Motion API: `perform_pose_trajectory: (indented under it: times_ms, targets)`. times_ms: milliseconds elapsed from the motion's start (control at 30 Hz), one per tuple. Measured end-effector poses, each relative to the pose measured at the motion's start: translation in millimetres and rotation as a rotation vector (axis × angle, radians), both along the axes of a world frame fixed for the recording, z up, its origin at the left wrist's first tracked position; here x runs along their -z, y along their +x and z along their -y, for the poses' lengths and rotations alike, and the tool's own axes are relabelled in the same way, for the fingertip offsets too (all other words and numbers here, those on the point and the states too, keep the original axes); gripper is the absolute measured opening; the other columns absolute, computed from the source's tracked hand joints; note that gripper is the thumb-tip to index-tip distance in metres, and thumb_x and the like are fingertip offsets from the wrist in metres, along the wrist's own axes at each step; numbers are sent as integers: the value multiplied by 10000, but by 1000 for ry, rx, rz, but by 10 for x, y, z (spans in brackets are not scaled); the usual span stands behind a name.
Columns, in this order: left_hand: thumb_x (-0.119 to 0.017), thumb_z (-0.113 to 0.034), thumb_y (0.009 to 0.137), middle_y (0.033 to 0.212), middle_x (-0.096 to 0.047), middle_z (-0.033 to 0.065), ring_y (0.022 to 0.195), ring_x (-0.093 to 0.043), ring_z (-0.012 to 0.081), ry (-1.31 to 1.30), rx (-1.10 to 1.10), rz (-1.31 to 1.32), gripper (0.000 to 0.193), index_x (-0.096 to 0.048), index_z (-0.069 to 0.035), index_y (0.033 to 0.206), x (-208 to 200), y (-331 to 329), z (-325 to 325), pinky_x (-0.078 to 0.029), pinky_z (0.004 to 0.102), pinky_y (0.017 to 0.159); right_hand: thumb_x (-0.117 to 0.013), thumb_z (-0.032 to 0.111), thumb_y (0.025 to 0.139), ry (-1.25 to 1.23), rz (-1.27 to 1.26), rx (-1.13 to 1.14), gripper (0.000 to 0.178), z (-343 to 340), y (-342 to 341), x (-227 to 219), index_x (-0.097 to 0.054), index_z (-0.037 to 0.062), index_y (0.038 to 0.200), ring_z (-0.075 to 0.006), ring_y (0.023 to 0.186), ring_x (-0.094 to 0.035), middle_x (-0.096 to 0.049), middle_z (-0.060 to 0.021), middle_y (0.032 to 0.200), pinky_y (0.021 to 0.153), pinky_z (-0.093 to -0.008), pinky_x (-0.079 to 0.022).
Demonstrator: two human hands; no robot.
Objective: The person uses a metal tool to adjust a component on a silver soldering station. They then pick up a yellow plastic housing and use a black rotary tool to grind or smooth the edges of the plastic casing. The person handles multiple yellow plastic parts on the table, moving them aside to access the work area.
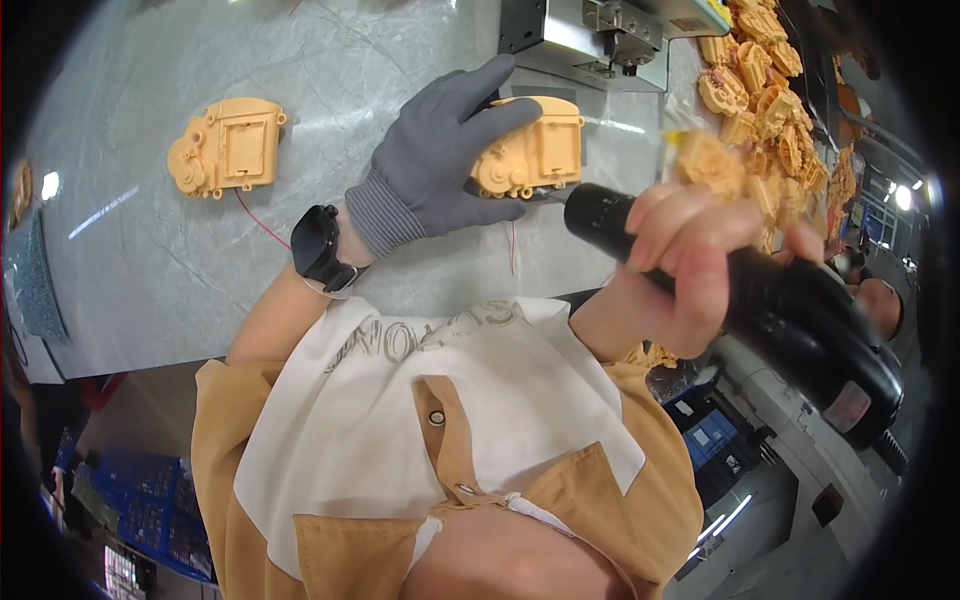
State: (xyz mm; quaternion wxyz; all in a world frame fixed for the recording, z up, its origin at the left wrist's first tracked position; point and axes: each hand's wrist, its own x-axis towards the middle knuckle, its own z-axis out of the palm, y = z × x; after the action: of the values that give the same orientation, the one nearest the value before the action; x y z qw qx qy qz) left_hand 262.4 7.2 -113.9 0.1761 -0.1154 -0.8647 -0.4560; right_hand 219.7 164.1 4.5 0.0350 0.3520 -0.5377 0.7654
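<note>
My left hand (425, 145), in a grey knitted glove, grips an orange-yellow plastic housing (557, 145) on the grey table, thumb on the near side and fingers over its left and top. A thin red wire hangs from the near edge of that housing. In my bare right hand (690, 260) is a black electric screwdriver (800, 325), its fingers wrapped round the body. The driver's tip points left at the housing's near right edge; whether it touches a screw I cannot make out. Another similar housing (240, 150) with a red wire lies farther left.
A metal fixture (590, 45) stands at the back edge beyond my left hand. Many loose housings (765, 95) are heaped at the back right, one of them blurred. Blue crates (150, 510) are below the table at the lower left.
</note>
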Motion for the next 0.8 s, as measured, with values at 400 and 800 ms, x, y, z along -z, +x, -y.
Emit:
perform_pose_trajectory:
  times_ms: [400, 800]
  targets:
    - [-821, -265, 538, 1386, -376, 184, 1064, -497, 341, -53, -2, -44, 816, -486, -167, 1276, 31, -1, 40, -424, 419, 916, -482, 25, 760, 133, -48, -55, 561, 28, 37, 87, -323, 132, 1288, -164, 442, -427, -447, -52, 627, 456, -349, -394]
    - [-813, -279, 544, 1352, -409, 182, 996, -524, 335, -19, -23, -66, 781, -499, -165, 1250, 87, -8, 21, -448, 421, 864, -536, -15, 770, 216, -39, -114, 545, 138, 21, 183, -310, 132, 1244, -196, 467, -468, -480, -62, 649, 475, -371, -422]
